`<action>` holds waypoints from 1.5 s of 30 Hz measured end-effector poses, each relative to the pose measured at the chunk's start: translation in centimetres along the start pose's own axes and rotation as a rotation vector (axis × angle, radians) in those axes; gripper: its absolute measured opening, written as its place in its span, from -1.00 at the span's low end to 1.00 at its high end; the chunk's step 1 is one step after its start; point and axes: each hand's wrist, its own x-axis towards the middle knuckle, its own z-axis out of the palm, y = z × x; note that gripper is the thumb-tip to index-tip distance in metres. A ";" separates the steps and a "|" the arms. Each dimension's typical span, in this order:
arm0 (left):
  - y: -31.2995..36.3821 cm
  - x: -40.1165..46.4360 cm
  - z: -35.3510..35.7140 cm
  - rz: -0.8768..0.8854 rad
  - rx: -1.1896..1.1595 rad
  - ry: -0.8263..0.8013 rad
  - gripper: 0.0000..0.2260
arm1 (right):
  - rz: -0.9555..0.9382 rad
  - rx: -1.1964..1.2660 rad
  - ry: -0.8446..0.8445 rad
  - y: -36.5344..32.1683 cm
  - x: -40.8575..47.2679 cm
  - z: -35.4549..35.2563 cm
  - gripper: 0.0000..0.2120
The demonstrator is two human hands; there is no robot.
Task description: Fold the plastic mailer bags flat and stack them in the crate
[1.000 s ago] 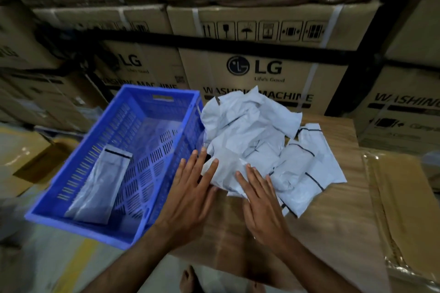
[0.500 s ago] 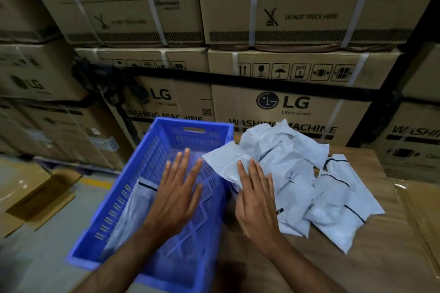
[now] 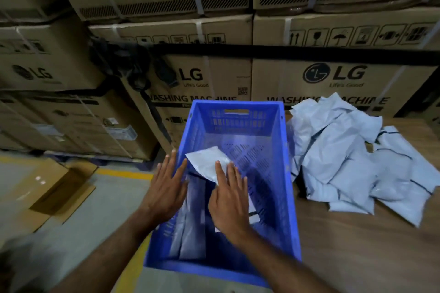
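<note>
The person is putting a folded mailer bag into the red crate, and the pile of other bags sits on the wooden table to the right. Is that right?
Not quite: the crate is blue, not red, as the head view shows. The rest holds: the right hand rests on a folded mailer bag inside it, the left hand is spread flat at the crate's left wall, and the pile of other bags sits on the wooden table to the right.

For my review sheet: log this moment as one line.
stage: stacking | right hand: presses mailer into crate | left hand: open | pile: unfolded
</note>
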 end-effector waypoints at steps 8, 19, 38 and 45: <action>-0.4 0.0 0.4 0.046 -0.158 0.038 -0.37 | 0.454 0.336 -0.541 0.1 -1.8 8.9 -0.37; 0.7 -0.4 0.7 0.070 -0.152 0.052 -0.34 | 0.338 0.336 -0.673 -2.6 -2.1 9.2 -0.34; 12.8 2.8 1.0 0.354 -0.087 0.238 -0.41 | -0.076 -0.115 0.206 8.1 -2.1 -10.7 -0.41; 25.0 5.5 1.3 0.515 -0.139 0.232 -0.40 | 0.208 -0.218 0.234 19.0 -3.7 -17.1 -0.37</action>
